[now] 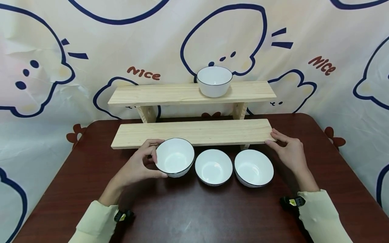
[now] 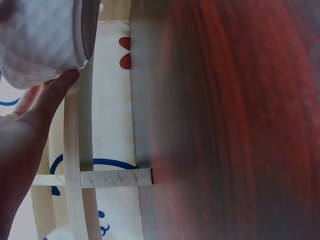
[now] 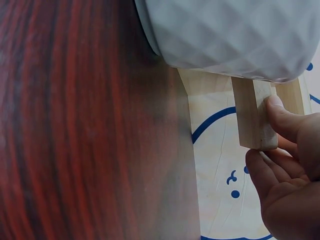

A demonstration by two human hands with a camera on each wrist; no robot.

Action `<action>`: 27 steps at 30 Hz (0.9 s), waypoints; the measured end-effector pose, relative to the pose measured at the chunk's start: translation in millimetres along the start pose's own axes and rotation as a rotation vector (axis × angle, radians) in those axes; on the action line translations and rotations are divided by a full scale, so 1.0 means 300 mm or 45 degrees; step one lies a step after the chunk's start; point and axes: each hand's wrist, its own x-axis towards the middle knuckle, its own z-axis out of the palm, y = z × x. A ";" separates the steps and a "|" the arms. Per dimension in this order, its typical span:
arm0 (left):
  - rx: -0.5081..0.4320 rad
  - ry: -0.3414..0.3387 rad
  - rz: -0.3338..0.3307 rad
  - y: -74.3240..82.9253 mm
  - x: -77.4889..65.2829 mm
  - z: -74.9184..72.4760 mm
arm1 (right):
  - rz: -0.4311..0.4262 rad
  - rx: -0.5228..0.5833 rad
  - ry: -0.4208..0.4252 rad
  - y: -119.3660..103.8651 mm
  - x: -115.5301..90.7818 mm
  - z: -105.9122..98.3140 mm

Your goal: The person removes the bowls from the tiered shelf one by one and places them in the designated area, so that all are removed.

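Note:
My left hand point(image 1: 138, 165) grips a white bowl point(image 1: 175, 157) with a dark rim, thumb low on its near side and fingers at its far left. In the left wrist view the bowl point(image 2: 42, 42) has a quilted outer surface and is lifted off the tabletop. The right hand point(image 1: 287, 148) pinches the right end of the lower board of a two-tier wooden shelf point(image 1: 194, 132). In the right wrist view, thumb and fingers close about that board end point(image 3: 257, 117). Two more white bowls, a middle one point(image 1: 214, 167) and a right one point(image 1: 254, 167), sit side by side before the shelf.
Another white bowl point(image 1: 214, 81) stands on the upper board point(image 1: 158, 94), right of its middle. The shelf is at the back of a dark red-brown table point(image 1: 194, 216). Behind it hangs a pale cloth point(image 1: 146, 44) printed with cartoon outlines.

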 end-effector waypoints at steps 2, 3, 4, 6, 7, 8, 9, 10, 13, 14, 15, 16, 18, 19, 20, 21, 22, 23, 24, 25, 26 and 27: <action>0.005 -0.003 -0.009 -0.002 -0.002 0.000 | 0.003 0.008 0.001 0.000 0.000 0.000; 0.007 -0.004 -0.015 -0.003 -0.003 0.000 | 0.003 0.005 0.000 -0.002 -0.001 0.000; 0.009 -0.005 -0.020 -0.003 -0.003 -0.001 | 0.004 0.005 -0.001 -0.002 -0.001 0.000; 0.014 -0.010 -0.027 -0.006 -0.005 0.000 | 0.001 0.012 -0.001 -0.004 -0.001 0.000; 0.017 -0.011 -0.030 -0.007 -0.005 0.000 | 0.001 0.012 -0.001 -0.005 -0.002 -0.001; 0.020 -0.013 -0.034 -0.008 -0.005 0.000 | -0.003 0.016 -0.001 -0.008 -0.002 -0.001; 0.022 -0.014 -0.038 -0.009 -0.005 0.000 | -0.005 0.018 0.000 -0.008 -0.002 -0.002; 0.023 -0.017 -0.042 -0.010 -0.006 0.000 | -0.007 0.021 0.000 -0.008 -0.001 -0.002; 0.019 -0.029 -0.054 -0.013 -0.006 0.001 | -0.008 0.015 -0.002 -0.006 0.002 -0.001; 0.016 -0.034 -0.057 -0.014 -0.006 0.002 | -0.009 0.019 -0.002 -0.005 0.003 0.000; 0.015 -0.038 -0.059 -0.015 -0.006 0.002 | -0.009 0.014 -0.003 -0.004 0.004 0.001; 0.015 -0.042 -0.061 -0.018 -0.007 0.002 | -0.007 0.016 -0.004 -0.003 0.005 0.001; 0.020 -0.049 -0.065 -0.022 -0.006 0.003 | -0.003 0.015 -0.004 -0.003 0.006 0.001; 0.024 -0.052 -0.068 -0.024 -0.006 0.003 | -0.001 0.018 -0.004 -0.002 0.006 0.001; 0.026 -0.055 -0.070 -0.027 -0.006 0.004 | 0.001 0.021 -0.005 -0.002 0.006 0.001; 0.030 -0.058 -0.073 -0.030 -0.006 0.004 | 0.002 0.022 -0.005 -0.002 0.006 0.001; 0.035 -0.060 -0.076 -0.032 -0.006 0.005 | 0.004 0.024 -0.007 -0.002 0.005 0.000; 0.041 -0.064 -0.080 -0.033 -0.007 0.006 | 0.005 0.022 -0.009 -0.002 0.005 0.000; 0.044 -0.069 -0.080 -0.035 -0.007 0.007 | 0.008 0.020 -0.011 -0.001 0.004 0.001; 0.049 -0.077 -0.079 -0.037 -0.008 0.008 | 0.009 0.018 -0.013 0.000 0.003 0.001; 0.054 -0.085 -0.078 -0.038 -0.009 0.010 | 0.009 0.018 -0.013 0.001 0.002 0.001; 0.059 -0.092 -0.077 -0.038 -0.011 0.011 | 0.009 0.017 -0.014 0.001 0.001 0.001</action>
